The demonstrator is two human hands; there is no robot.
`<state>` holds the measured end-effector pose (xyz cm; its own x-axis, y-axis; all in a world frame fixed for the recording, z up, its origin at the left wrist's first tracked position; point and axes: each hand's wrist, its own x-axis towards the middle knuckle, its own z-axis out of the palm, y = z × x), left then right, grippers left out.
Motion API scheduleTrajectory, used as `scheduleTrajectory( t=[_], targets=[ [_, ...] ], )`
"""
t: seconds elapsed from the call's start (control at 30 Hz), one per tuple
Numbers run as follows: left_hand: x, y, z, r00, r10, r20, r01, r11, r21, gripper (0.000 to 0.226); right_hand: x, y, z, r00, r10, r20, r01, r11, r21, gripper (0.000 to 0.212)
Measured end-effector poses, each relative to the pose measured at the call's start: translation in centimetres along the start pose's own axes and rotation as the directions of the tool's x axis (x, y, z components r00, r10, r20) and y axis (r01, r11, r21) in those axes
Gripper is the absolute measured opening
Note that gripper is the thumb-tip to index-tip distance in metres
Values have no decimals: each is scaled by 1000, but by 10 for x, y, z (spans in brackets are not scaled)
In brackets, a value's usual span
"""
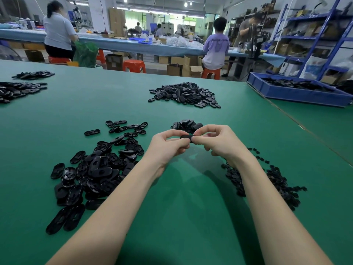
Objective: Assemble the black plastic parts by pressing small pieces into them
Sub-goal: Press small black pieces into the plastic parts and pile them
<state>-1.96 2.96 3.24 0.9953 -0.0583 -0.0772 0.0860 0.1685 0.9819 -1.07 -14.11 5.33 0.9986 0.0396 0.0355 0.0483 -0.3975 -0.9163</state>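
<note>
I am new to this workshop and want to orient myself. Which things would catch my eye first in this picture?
First, the two hands in the centre: the left hand and right hand pinch one black plastic part between them above the green table. Next, the heaps of black parts: a large pile of oval shells at the left, and a pile of smaller pieces at the right.
</note>
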Motion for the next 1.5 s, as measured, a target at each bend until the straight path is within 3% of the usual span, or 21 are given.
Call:
scheduleTrajectory(
  t=[0.53,0.63,0.77,0.97,1.03,1.17,1.23,1.4,1.5],
  targets=[
    [2,-11,2,991,76,-113,-57,985,163,10,5,10,16,992,-107,-60,102,992,-73,12],
    [1,-10,-1,991,129,-46,-113,961,252,12,3,9,9,998,-55,-10,55,998,-33,11],
    [2,-7,-9,958,253,136,-287,825,487,17,-2,12,-10,998,27,50,-32,996,86,8],
    [10,-13,-22,854,437,280,-477,446,758,17,-3,13,-12,988,90,124,-89,996,-13,20],
    [21,-15,-28,866,448,221,-426,431,796,14,-2,13,-10,982,130,138,-124,991,-50,27],
    [57,-13,-29,904,422,-72,-209,581,787,17,-2,13,-8,968,162,194,-148,985,-83,34],
    [77,-9,-24,913,377,-155,-126,623,772,19,-3,12,-6,958,168,234,-148,984,-101,35],
    [111,-10,-6,914,291,-282,62,587,807,19,-4,12,-5,946,184,268,-145,977,-158,37],
    [116,-14,-2,909,290,-298,95,551,829,19,-4,11,-4,943,181,280,-134,975,-179,37]
  ],
)
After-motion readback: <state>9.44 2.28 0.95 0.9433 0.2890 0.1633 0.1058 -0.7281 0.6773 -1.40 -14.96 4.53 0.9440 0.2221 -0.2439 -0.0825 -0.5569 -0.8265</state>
